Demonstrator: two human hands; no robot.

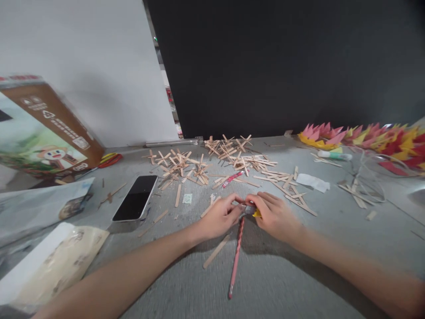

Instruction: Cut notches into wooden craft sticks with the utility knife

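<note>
- Two bare hands meet at the middle of the frame, low over the grey counter, probably so the work stays close and steady.
- The right hand is curled nearly closed around a small grey-and-yellow item; the bent fingers seem to brace it from the right.
- The left hand has its thumb and fingertips drawn close together at the item's grey end. I can't tell from here whether they grip it or only steady it, since the fingers hide the contact.
- A pink pencil lies slanted just below the hands, its twisted upper end near the item; whether they touch is hidden. It looks set there for easy reach.
- One loose wooden stick rests left of the pencil, while the crossed sticks are heaped at upper centre, perhaps to leave elbow room.
- The phone lies flat at left of centre, seemingly out of the forearms' way.
- The glue stick and folded paper pieces sit at the right, likely set aside there.
</note>
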